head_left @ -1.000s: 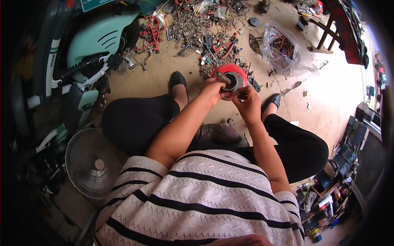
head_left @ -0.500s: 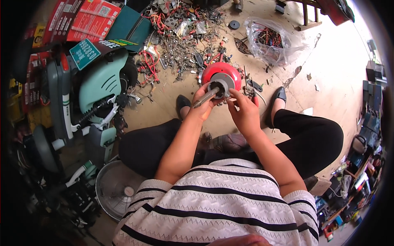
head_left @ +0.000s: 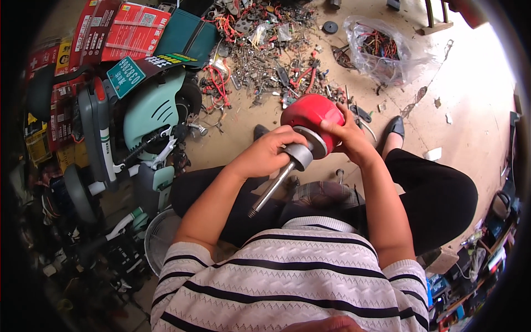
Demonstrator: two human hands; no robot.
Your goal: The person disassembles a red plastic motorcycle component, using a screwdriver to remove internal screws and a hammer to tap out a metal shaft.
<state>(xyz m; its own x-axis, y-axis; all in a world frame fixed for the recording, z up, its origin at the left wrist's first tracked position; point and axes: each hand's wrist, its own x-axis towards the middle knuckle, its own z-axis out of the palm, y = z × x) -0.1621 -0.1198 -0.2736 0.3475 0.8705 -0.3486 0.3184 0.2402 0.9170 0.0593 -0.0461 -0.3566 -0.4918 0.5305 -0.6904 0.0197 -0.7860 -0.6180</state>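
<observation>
Above my lap I hold a red, rounded housing (head_left: 307, 112) with a grey metal disc on its lower side. A steel shaft (head_left: 270, 191) with a threaded end sticks out of it, slanting down to the left. Around the shaft sits a grey metal collar (head_left: 302, 157), just below the disc. My left hand (head_left: 268, 150) is closed with its fingers on the collar. Gripping the housing from the right is my right hand (head_left: 352, 135), thumb on the red side and the other fingers partly hidden behind it.
Scrap wires and small metal parts (head_left: 260, 61) cover the floor ahead. Beyond on the right lies a clear plastic bag (head_left: 381, 52) of wires. A green scooter (head_left: 152, 108) and a fan (head_left: 160, 238) stand at left; cluttered goods (head_left: 470, 265) line the right.
The housing has tipped and come nearer, its shaft now pointing lower. My right hand has moved from the collar to the housing; my left hand has shifted onto the collar.
</observation>
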